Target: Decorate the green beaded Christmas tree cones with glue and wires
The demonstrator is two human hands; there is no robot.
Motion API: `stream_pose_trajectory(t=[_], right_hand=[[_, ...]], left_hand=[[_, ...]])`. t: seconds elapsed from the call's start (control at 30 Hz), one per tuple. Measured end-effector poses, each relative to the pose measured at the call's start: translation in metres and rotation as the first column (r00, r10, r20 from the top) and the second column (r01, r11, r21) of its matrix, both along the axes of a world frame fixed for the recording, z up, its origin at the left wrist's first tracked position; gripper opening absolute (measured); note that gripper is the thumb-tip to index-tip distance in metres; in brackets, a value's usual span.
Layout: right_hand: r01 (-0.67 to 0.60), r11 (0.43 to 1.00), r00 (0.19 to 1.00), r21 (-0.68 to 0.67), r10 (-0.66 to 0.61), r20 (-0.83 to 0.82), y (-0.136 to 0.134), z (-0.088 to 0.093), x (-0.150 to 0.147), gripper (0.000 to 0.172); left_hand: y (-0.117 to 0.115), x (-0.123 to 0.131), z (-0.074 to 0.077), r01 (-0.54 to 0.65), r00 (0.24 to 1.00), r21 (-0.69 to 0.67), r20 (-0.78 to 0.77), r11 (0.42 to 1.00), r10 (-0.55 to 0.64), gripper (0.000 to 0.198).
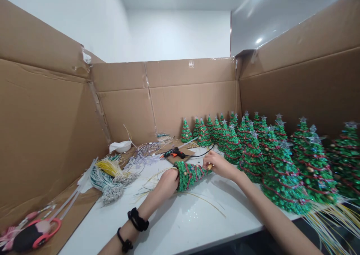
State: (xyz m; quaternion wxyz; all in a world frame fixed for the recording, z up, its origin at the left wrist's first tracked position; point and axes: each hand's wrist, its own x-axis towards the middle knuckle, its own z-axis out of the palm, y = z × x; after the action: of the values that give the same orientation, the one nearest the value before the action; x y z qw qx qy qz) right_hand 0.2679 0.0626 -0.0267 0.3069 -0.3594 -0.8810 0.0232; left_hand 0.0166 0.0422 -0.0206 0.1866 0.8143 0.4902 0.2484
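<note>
A green tinsel cone Christmas tree (191,176) lies on its side above the white table (180,225), wound with red garland and dotted with small beads. My left hand (168,183) wraps around its wide base end, and thin pale wires trail from there across the table. My right hand (219,165) is at the narrow tip, with its fingertips pinching a small tan bead (209,167) against the tree. Black bands (137,219) circle my left wrist.
Several finished tinsel trees with silver stars (284,176) stand along the right. A hot glue gun (173,153) lies on a cardboard piece beyond my hands. Wire bundles (109,174), a white bowl (120,146) and a pink object (30,233) lie left. Cardboard walls (194,97) surround the table.
</note>
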Motion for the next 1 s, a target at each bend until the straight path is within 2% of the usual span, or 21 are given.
stream_pose_trajectory(t=[0.1,0.17,0.3,0.5,0.7,0.87,1.0], right_hand=[[0.011,1.0,1.0,0.001,-0.011,-0.001,0.003,-0.002,0.004,0.027],[0.035,0.999,0.999,0.004,-0.035,-0.009,0.007,-0.003,0.008,0.025],[0.057,0.998,0.998,0.009,-0.056,-0.019,0.011,-0.005,0.013,0.025],[0.069,0.997,0.998,0.043,-0.069,-0.009,0.007,-0.003,0.01,0.025],[0.055,0.997,0.998,0.046,-0.057,0.04,0.004,0.0,0.006,0.023],[0.006,0.999,0.997,0.046,-0.01,0.083,-0.001,0.0,-0.001,0.025],[0.054,0.998,0.998,-0.018,-0.054,-0.037,0.001,-0.002,0.004,0.018]], left_hand=[[0.007,-0.004,-0.001,-0.028,0.99,0.124,-0.131,0.992,0.044,0.019],[0.014,-0.008,-0.001,-0.025,0.99,0.075,-0.135,0.997,0.035,0.021],[0.026,-0.018,0.002,0.013,0.999,-0.101,-0.028,0.995,-0.016,0.021],[0.022,-0.023,0.011,-0.011,0.999,-0.103,-0.053,0.995,0.005,0.018],[0.02,-0.02,0.006,0.074,0.997,-0.271,0.0,0.96,-0.077,0.02],[0.021,-0.018,0.001,0.101,0.994,-0.2,-0.018,0.975,-0.107,0.019],[0.022,-0.019,0.002,0.13,0.99,-0.253,-0.015,0.959,-0.138,0.017]])
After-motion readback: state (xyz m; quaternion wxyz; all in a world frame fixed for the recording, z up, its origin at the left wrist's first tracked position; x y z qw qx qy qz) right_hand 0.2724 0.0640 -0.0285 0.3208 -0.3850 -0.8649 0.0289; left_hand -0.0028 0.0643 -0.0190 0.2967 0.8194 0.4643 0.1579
